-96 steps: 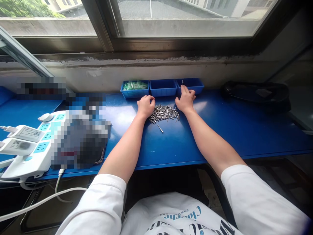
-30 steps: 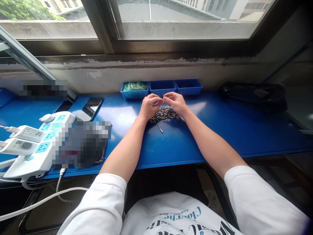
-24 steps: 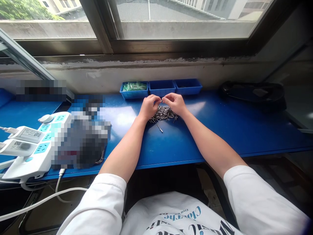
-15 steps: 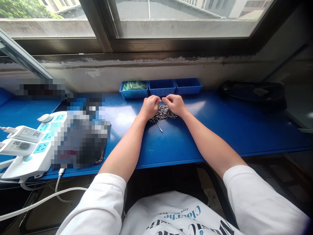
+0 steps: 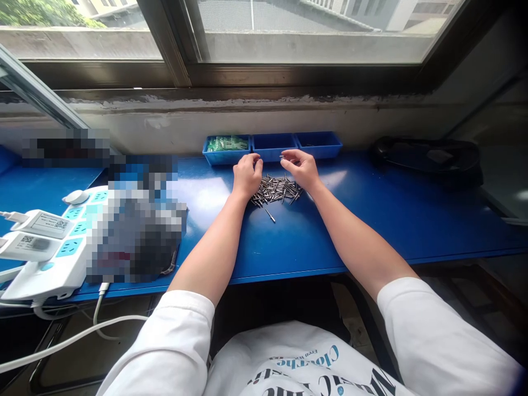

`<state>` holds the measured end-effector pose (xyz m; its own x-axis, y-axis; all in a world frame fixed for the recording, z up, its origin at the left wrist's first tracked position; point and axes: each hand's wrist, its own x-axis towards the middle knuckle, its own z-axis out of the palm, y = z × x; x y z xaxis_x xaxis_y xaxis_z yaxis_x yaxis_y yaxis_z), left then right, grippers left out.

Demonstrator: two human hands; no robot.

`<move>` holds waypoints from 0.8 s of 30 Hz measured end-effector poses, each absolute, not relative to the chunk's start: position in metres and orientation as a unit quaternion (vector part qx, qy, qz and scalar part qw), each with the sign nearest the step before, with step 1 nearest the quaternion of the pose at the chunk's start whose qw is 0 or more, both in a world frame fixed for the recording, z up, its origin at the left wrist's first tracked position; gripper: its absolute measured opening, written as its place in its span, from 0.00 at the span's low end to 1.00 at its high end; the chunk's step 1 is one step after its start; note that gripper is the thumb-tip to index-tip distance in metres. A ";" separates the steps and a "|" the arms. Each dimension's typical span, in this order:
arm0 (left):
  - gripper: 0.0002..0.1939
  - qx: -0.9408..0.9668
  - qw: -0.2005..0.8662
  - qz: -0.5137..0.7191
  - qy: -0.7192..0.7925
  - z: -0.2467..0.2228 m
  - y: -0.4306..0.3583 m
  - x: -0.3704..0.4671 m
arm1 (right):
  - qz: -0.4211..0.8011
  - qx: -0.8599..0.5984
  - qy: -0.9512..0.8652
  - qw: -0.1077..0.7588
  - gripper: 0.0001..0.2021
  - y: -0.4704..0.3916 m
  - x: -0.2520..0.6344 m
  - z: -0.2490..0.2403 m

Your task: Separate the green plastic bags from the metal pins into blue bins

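Note:
A heap of thin metal pins (image 5: 277, 188) lies on the blue table between and below my hands. One loose pin (image 5: 270, 215) is apart from the heap, towards me. Over the heap's left side is my left hand (image 5: 246, 175), its fingers loosely bent, thumb a little apart, and nothing visible in them. My right hand (image 5: 303, 168) hovers above the heap's far right side, close to the front of the bins. Its thumb and fingers pinch a small piece, seemingly a pin, whose end just shows at the fingertips.
Three blue bins stand in a row by the wall: the left bin (image 5: 226, 159) holds green-and-clear packets, then come the middle bin (image 5: 268, 154) and the right bin (image 5: 325, 151). A white power strip (image 5: 53, 275) with cables is at left. A black case (image 5: 429, 159) lies at right.
My hands were together over the heap, fingertips meeting at a small piece. Now they have parted; my right hand has moved away towards the bins, and more of the heap shows.

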<state>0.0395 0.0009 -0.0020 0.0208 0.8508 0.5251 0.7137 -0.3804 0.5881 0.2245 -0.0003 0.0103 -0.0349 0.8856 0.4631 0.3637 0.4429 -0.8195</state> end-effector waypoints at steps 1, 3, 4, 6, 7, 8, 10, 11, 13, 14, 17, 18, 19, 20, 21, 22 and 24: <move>0.13 0.703 0.079 0.425 0.565 -0.003 0.002 0.038 | 0.225 -0.478 -0.679 0.510 0.17 0.002 0.225 0.012; 0.11 0.701 0.079 0.405 0.582 -0.005 0.004 0.037 | 0.169 -0.503 -0.697 0.482 0.19 0.008 0.226 0.016; 0.11 0.703 0.079 0.393 0.587 -0.006 0.005 0.036 | 0.143 -0.512 -0.708 0.464 0.20 0.012 0.226 0.018; 0.10 0.710 0.082 0.366 0.596 -0.006 0.005 0.036 | 0.095 -0.526 -0.727 0.431 0.22 0.023 0.224 0.023; 0.10 0.713 0.084 0.354 0.599 -0.006 0.004 0.037 | 0.075 -0.529 -0.737 0.413 0.23 0.029 0.222 0.026; 0.09 0.716 0.087 0.343 0.602 -0.005 0.004 0.037 | 0.059 -0.533 -0.746 0.395 0.23 0.035 0.220 0.028; 0.09 0.719 0.092 0.330 0.605 -0.004 0.003 0.037 | 0.040 -0.549 -0.757 0.351 0.24 0.046 0.216 0.030; 0.09 0.719 0.094 0.326 0.606 -0.004 0.002 0.037 | 0.034 -0.558 -0.760 0.331 0.24 0.051 0.214 0.030; 0.08 0.720 0.098 0.323 0.606 -0.003 0.002 0.037 | 0.027 -0.572 -0.765 0.295 0.25 0.058 0.211 0.028; 0.08 0.721 0.099 0.323 0.606 -0.003 0.003 0.036 | 0.028 -0.575 -0.767 0.282 0.25 0.061 0.211 0.025; 0.08 0.723 0.099 0.325 0.602 -0.004 0.004 0.035 | 0.040 -0.570 -0.774 0.272 0.27 0.061 0.211 0.016; 0.08 0.723 0.099 0.326 0.601 -0.005 0.004 0.035 | 0.043 -0.565 -0.775 0.278 0.27 0.058 0.212 0.014; 0.08 0.723 0.099 0.328 0.600 -0.006 0.004 0.036 | 0.043 -0.560 -0.776 0.287 0.27 0.054 0.214 0.012; 0.08 0.722 0.099 0.330 0.600 -0.006 0.004 0.036 | 0.041 -0.557 -0.774 0.298 0.27 0.049 0.215 0.011; 0.08 0.722 0.099 0.332 0.600 -0.007 0.004 0.036 | 0.035 -0.555 -0.770 0.311 0.27 0.043 0.216 0.010; 0.08 0.722 0.098 0.333 0.599 -0.007 0.004 0.036 | 0.029 -0.553 -0.766 0.327 0.25 0.037 0.218 0.010; 0.09 0.725 0.098 0.331 0.596 -0.007 0.004 0.037 | 0.020 -0.540 -0.762 0.355 0.21 0.023 0.220 0.009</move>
